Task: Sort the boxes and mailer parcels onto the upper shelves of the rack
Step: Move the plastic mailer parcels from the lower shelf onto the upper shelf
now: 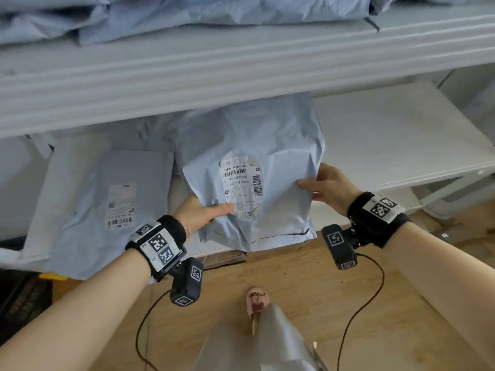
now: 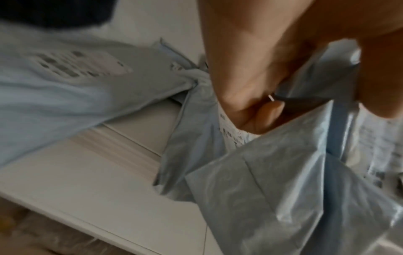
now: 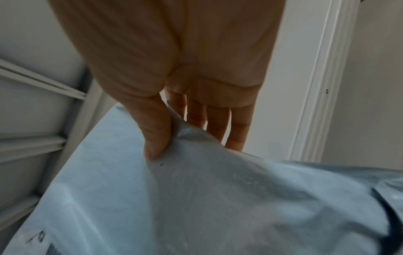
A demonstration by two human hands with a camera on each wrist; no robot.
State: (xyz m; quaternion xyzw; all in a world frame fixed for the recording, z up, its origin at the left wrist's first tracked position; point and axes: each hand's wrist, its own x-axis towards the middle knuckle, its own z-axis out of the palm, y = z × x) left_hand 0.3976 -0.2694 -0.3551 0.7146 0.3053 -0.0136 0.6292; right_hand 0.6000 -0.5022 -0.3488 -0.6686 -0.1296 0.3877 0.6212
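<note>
A crumpled light-blue mailer parcel (image 1: 267, 145) with a white shipping label (image 1: 241, 186) lies half on the white shelf (image 1: 388, 145), its near end hanging over the front edge. My left hand (image 1: 203, 210) pinches its lower left part, thumb on top beside the label. In the left wrist view the fingers (image 2: 261, 112) curl under the parcel (image 2: 272, 181). My right hand (image 1: 326, 186) pinches the right edge, thumb on top and fingers beneath; the right wrist view shows that thumb (image 3: 154, 134) on the parcel (image 3: 196, 198).
A second blue mailer (image 1: 112, 199) lies flat to the left on the same shelf. More blue mailers (image 1: 187, 14) fill the shelf above (image 1: 241, 76). Bare white shelf lies right of the held parcel. Below are wooden floor (image 1: 308, 290) and my foot (image 1: 257, 301).
</note>
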